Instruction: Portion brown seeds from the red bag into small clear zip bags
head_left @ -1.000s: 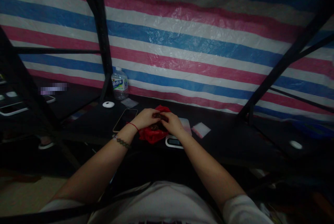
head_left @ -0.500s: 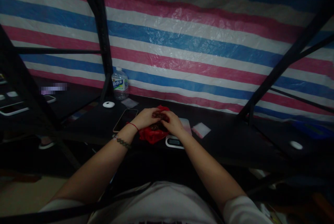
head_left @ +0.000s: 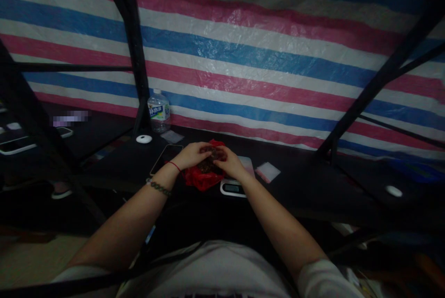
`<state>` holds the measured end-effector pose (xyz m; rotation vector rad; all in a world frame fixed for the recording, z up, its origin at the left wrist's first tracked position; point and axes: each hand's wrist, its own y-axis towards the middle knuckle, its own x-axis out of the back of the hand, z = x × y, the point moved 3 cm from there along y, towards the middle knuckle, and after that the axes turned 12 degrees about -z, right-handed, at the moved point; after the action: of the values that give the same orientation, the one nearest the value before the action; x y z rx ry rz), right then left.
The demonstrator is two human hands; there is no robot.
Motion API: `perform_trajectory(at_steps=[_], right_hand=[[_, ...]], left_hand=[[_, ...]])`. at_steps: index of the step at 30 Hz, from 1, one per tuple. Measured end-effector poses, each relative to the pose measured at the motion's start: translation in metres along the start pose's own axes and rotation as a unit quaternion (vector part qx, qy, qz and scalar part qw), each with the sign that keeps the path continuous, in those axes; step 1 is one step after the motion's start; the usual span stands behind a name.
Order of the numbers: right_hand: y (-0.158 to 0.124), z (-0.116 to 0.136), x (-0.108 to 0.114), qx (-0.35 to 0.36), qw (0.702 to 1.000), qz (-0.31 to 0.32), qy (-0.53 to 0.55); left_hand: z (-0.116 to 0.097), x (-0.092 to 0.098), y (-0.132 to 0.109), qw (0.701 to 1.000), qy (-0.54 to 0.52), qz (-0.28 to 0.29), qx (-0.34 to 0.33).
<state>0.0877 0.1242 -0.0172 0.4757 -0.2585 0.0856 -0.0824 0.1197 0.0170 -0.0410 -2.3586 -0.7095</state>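
Observation:
A crumpled red plastic bag lies open on the dark table, holding a heap of small brown pieces whose kind I cannot make out. My left hand reaches in from the left, thumb over the heap and fingers curled about some of the pieces. From the right, my right hand curls its fingers into the same heap, close to the left fingertips. Both sets of fingertips are partly hidden among the pieces. Beside the bag, partly under my right wrist, sits a white digital scale with a small display.
A phone lies left of the bag, near a white oval object and a clear plastic packet. Behind stands a plastic bottle. Small clear bags lie right of the scale. Dark metal posts flank a striped sheet.
My hands have shifted slightly within the red bag, and more of the brown heap shows between them. The objects around them stay where they were.

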Motion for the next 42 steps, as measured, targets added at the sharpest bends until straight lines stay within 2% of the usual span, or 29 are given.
perform_trajectory(at_steps=[6, 11, 15, 18, 22, 26, 28, 30, 34, 42], right_hand=[[-0.001, -0.007, -0.008, -0.063, 0.994, -0.024, 0.089], [-0.001, -0.004, -0.007, -0.072, 0.991, -0.079, 0.077], [-0.001, -0.001, -0.004, -0.078, 0.989, -0.11, 0.067], [-0.001, 0.001, -0.002, -0.081, 0.988, -0.089, 0.093], [0.001, -0.001, 0.001, -0.077, 0.987, -0.071, 0.12], [0.002, -0.007, 0.001, -0.067, 0.991, -0.06, 0.098], [0.002, -0.008, 0.0, -0.088, 0.989, -0.052, 0.108], [0.001, -0.01, -0.002, -0.137, 0.978, -0.046, 0.15], [-0.003, -0.007, -0.007, -0.234, 0.935, -0.036, 0.263], [-0.008, 0.008, -0.004, -0.324, 0.875, -0.007, 0.359]], left_hand=[[0.001, -0.004, 0.0, 0.998, -0.053, 0.018, 0.008], [0.0, -0.015, -0.001, 0.997, -0.072, -0.019, 0.034], [-0.006, -0.026, -0.003, 0.999, -0.017, -0.038, -0.021], [-0.008, -0.032, -0.004, 0.997, 0.025, -0.051, -0.053], [-0.007, -0.033, -0.005, 0.996, 0.041, -0.063, -0.057], [-0.007, -0.031, -0.006, 0.995, 0.035, -0.07, -0.057], [-0.007, -0.03, -0.006, 0.996, 0.031, -0.069, -0.05], [-0.008, -0.03, -0.006, 0.997, 0.028, -0.066, -0.042], [-0.007, -0.032, -0.006, 0.997, 0.023, -0.063, -0.033], [-0.008, -0.027, -0.006, 0.995, -0.021, -0.092, -0.038]])
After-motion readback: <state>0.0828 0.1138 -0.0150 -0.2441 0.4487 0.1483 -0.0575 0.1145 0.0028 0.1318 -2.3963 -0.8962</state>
